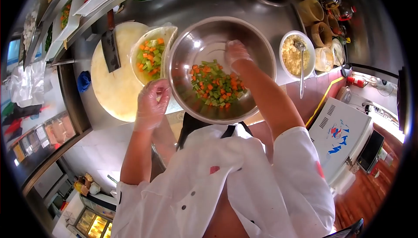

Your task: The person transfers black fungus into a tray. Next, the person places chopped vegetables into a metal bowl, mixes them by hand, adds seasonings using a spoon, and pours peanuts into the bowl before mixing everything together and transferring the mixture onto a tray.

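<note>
A large metal mixing bowl holds diced green vegetable and orange carrot cubes heaped at its near side. My left hand, in a clear plastic glove, is closed at the bowl's left rim, thumb and fingers drawn together there. Inside the bowl, against its right side, is my gloved right hand. Its fingers are curled, and what they hold, if anything, is hidden. Left of the bowl, a plastic-lined container holds larger green and orange vegetable pieces. It stands on a round cutting board.
A cleaver lies on the board's left part. Right of the bowl stands a white bowl of pale yellow crumbly food with a spoon. Seasoning jars line the right edge. White trays of vegetables sit on the upper-left shelf.
</note>
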`<state>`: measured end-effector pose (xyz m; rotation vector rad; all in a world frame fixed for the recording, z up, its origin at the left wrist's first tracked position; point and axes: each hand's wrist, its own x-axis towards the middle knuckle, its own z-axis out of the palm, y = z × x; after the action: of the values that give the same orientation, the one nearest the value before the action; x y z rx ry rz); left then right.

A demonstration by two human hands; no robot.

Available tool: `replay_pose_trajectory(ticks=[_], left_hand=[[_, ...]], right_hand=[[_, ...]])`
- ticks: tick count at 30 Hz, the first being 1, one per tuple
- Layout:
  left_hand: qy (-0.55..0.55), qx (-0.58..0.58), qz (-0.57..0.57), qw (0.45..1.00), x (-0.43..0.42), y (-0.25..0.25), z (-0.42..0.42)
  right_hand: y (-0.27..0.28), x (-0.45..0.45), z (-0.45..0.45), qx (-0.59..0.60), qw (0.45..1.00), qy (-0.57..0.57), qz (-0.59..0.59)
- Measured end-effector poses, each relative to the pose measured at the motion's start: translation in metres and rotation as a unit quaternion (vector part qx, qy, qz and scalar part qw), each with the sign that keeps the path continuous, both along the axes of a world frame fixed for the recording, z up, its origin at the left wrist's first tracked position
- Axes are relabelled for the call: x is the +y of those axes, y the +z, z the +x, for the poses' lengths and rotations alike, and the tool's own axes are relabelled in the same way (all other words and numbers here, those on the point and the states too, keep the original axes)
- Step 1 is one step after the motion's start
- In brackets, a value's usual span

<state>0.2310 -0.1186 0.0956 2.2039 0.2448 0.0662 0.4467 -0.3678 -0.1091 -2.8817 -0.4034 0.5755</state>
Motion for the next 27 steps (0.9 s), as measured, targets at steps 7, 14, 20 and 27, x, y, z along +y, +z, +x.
replay_pose_trajectory(ticks=[7,14,20,27], left_hand=[[0.079,0.003,-0.035,0.996,0.025,-0.003,-0.034],[0.113,0.010,-0.074,0.991,0.032,-0.006,-0.046],[0.129,0.033,-0.083,0.988,0.037,-0.011,-0.057],[0.053,0.046,-0.097,0.993,-0.010,-0.013,-0.040]], right_hand=[[0.184,0.046,-0.041,-0.050,0.972,-0.022,0.229],[0.201,0.161,-0.072,-0.025,0.885,0.147,0.441],[0.174,0.052,-0.063,-0.130,0.925,0.324,0.153],[0.095,0.055,-0.081,0.069,0.964,0.184,0.179]])
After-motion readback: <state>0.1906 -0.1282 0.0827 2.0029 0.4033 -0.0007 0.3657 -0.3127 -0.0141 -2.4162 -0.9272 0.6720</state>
